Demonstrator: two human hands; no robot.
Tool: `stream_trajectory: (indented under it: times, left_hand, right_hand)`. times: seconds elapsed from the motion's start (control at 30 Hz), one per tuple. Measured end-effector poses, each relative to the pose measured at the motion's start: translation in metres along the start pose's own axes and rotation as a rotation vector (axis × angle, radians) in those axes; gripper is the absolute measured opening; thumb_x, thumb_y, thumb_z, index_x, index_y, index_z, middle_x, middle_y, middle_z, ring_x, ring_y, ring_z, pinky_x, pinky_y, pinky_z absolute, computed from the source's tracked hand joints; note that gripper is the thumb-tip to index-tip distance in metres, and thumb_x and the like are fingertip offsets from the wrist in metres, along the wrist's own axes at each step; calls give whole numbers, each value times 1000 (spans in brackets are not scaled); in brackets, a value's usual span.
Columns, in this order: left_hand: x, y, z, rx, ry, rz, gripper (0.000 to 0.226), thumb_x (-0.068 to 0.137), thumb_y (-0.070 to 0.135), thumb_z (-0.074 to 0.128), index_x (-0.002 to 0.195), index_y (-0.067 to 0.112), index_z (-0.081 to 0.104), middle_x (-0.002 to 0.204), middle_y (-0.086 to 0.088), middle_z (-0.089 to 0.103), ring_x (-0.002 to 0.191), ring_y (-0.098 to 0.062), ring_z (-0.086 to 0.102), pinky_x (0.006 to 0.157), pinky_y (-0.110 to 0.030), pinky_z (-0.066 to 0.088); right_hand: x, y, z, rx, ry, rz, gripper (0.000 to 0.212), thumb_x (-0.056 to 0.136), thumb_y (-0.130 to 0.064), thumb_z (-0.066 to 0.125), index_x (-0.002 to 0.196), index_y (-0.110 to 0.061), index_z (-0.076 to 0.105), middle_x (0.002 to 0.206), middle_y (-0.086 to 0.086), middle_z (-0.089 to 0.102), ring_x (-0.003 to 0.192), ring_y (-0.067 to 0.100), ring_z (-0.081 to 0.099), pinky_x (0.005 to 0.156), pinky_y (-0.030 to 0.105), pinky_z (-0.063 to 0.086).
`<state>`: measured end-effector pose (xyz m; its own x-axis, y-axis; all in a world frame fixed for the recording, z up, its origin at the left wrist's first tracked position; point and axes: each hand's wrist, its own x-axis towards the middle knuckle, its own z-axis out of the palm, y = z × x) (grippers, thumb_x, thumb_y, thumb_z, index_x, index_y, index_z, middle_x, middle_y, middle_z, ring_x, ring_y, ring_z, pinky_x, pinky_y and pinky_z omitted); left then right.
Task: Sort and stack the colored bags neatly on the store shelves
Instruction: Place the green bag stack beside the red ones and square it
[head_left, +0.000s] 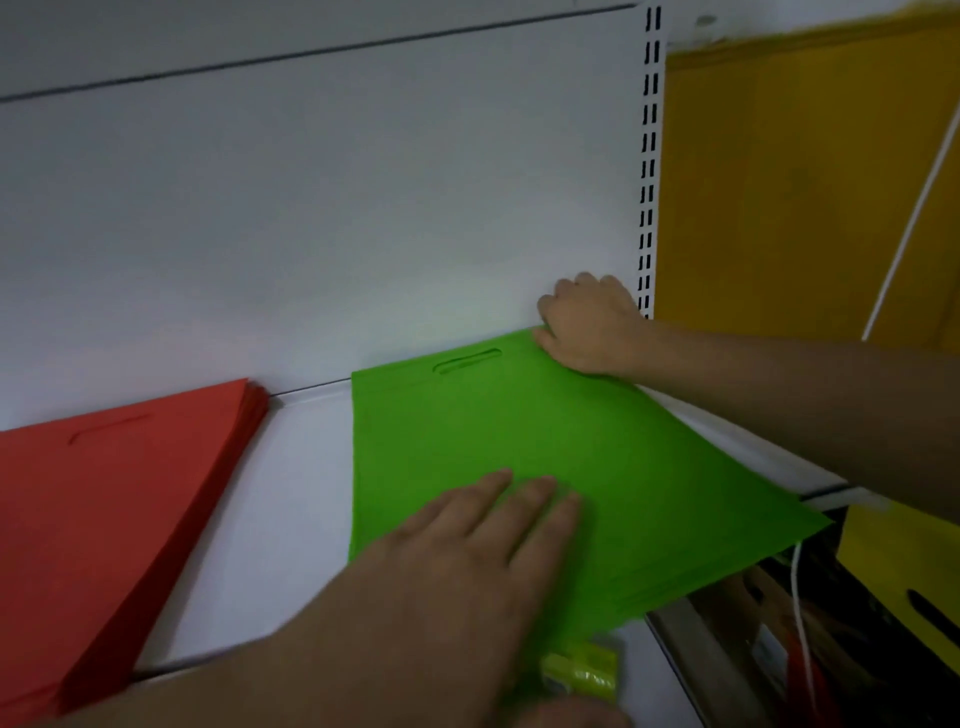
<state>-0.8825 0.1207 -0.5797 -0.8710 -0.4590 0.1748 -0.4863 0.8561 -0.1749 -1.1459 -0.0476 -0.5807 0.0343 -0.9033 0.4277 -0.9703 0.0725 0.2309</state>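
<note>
**A:** On a white store shelf (291, 519), a person squares up a stack of green bags (519, 441) while a red stack (119, 509) lies flat to its left, a strip of bare shelf between them. Why the two hands (488, 540)?

**B:** It reads as a straightening move. The left hand lies flat on the near part of the top green bag, fingers straight and close together, palm down, apparently pinning the sheets so they do not slide. The right hand (587, 327) sits at the far right corner of the stack, against the white back panel (311, 208) and just beside the slotted upright (649, 156); its fingers are curled over that corner, gripping the edge, likely to tug or align it.

**A:** And where does the green stack lie?

**B:** On the right end of the shelf, handle cut-out (467, 359) toward the back panel. It is skewed: its near right corner overhangs the shelf edge, so the stacking looks unfinished. The stack lies under the left hand and directly below and in front of the right.

**A:** Anything else?

**B:** A yellow-green packet (584, 667) at the front edge, blurred; yellow bags (800, 182) hang beyond the upright on the right.
</note>
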Motion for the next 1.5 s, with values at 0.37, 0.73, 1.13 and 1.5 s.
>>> stream_trajectory:
  times: [0.37,0.73,1.13,1.5]
  left_hand:
    - [26,22,34,230,159,-41,54,80,19,29,120,8,64,103,-17,69,77,-35,68,57,-37,58]
    - [5,42,37,230,158,-6,61,76,36,44,131,9,52,126,-16,60,105,-37,63,79,-48,56]
    - [16,34,35,228,121,-31,61,69,27,61,128,10,56,119,-14,65,98,-34,67,72,-46,58]
    - [13,35,33,170,142,-4,62,77,25,23,127,14,58,120,-13,65,99,-33,67,73,-46,58]
  right_hand:
    - [22,-57,9,273,-110,-271,54,99,-49,28,119,-9,57,118,19,54,109,33,53,95,41,43]
    - [15,-51,13,365,-128,-121,52,99,-48,28,96,-9,62,110,19,61,101,30,57,83,35,43]
    - [24,-58,-15,551,-207,-33,49,100,-47,30,76,-12,56,108,19,62,102,28,57,81,30,39]
    - [22,-55,-12,611,-194,76,46,100,-43,32,83,-12,60,97,12,63,97,27,59,77,30,41]
